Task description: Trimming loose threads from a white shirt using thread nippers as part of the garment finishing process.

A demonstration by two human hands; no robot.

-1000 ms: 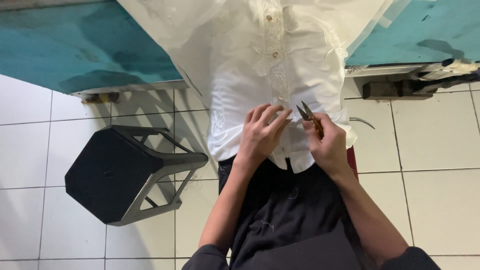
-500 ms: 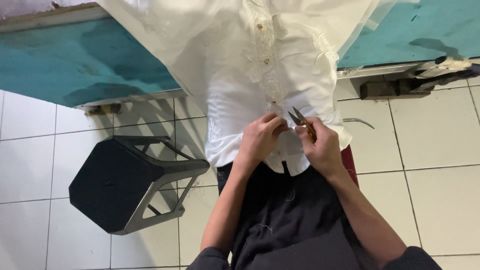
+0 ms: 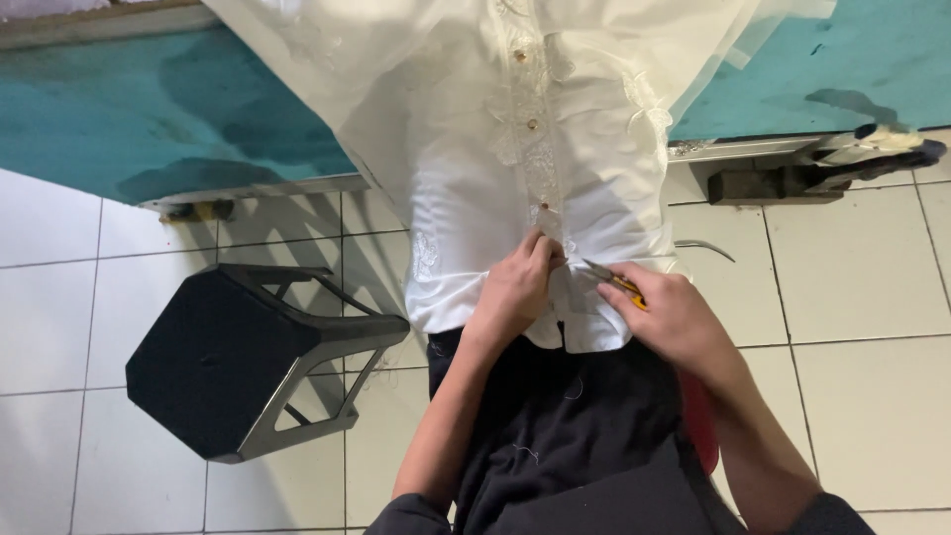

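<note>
Since the earlier frame our hands have moved lower on the white blouse (image 3: 495, 198), which hangs from the teal table (image 3: 149, 109). Beside us stands a black stool (image 3: 213, 357). Our left hand (image 3: 515, 292) pinches the hem taut; our right hand (image 3: 669, 317) grips small snips (image 3: 606, 275) pointing at it.

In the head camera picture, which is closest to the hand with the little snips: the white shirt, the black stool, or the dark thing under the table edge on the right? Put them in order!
From the right hand:
1. White shirt: right at the fingertips, hanging off the teal table.
2. Dark thing under the table edge: up and to the right.
3. Black stool: far off on the left, on the tiled floor.
</note>
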